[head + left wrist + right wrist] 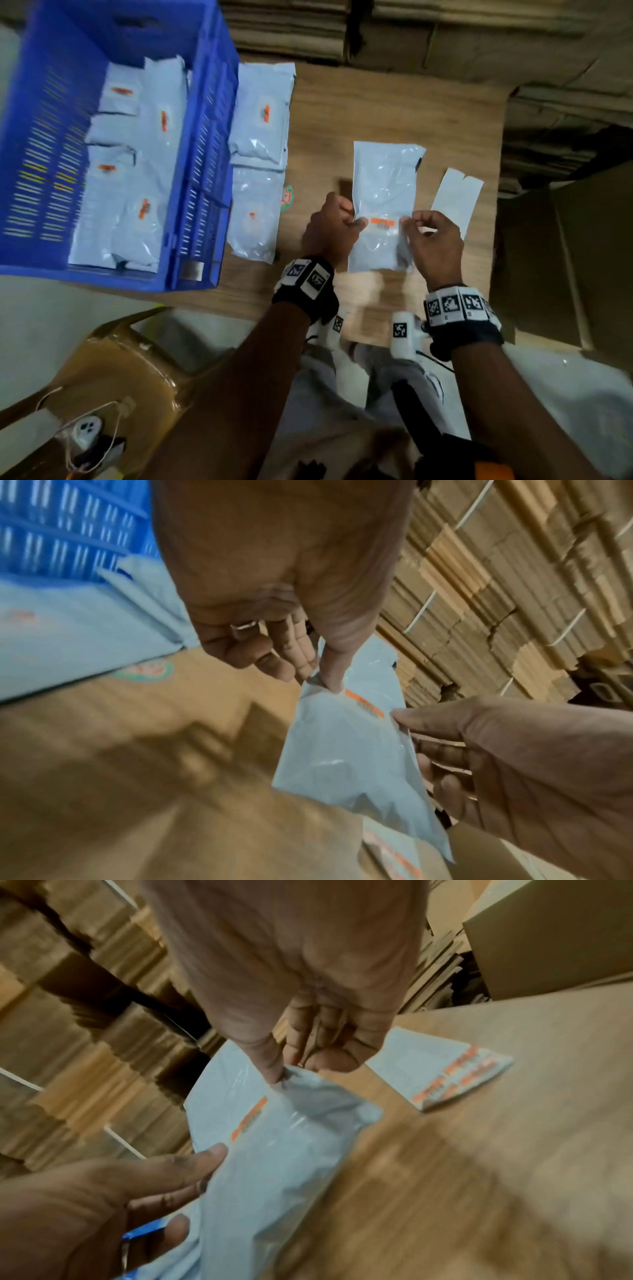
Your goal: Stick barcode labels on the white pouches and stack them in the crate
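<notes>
So the left hand and right hand each pinch a side edge of the white pouch, held just above the table. Its orange barcode label already looks stuck on, so it's probably carry-over time: left to the blue crate, clearing its near wall. More pouches lie beside it; label sheet sits right.

White pouch w/ orange barcode label held above counter; labelled pouches flat in blue crate.
</notes>
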A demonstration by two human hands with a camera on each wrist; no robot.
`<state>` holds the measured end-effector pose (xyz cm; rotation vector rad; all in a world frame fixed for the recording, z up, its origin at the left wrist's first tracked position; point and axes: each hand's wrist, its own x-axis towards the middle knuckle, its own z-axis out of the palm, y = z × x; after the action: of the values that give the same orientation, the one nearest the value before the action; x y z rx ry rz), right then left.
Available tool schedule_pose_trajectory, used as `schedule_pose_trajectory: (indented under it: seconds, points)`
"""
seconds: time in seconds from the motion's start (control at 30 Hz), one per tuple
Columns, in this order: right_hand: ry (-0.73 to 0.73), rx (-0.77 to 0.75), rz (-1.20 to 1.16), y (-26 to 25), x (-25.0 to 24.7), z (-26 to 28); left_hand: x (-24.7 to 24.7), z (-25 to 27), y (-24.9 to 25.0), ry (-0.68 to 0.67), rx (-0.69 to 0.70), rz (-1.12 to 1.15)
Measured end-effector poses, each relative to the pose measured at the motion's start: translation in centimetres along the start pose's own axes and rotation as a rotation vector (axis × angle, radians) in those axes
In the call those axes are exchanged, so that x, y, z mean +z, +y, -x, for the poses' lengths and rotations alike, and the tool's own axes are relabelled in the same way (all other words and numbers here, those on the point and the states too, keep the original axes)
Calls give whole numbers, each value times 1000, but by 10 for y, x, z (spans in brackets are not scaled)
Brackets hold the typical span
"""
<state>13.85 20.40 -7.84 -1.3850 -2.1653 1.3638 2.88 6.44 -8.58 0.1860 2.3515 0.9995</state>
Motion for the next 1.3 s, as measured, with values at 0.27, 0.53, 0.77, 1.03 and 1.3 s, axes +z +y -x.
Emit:
schedule_pose_trajectory:
  seconds: [0.27, 0.53, 0.77, 1.03, 1.3]
  points:
    - [-134, -150, -187, -75, -36, 40, -94, 63, 40, 189, 189, 183]
    - [-341, -312, -245, -145, 10, 86, -172, 102, 6, 442, 146, 308]
    - [-462, -298, -217, -206, 92, 106, -263, 80, -43, 472, 72, 243]
    - [-291, -267, -124, -281, 246, 92, -388, -55, -107, 297, 105, 185]
    - [-77, 29, 152, -333, 325, 55, -433, -186, -87, -97, -32, 57]
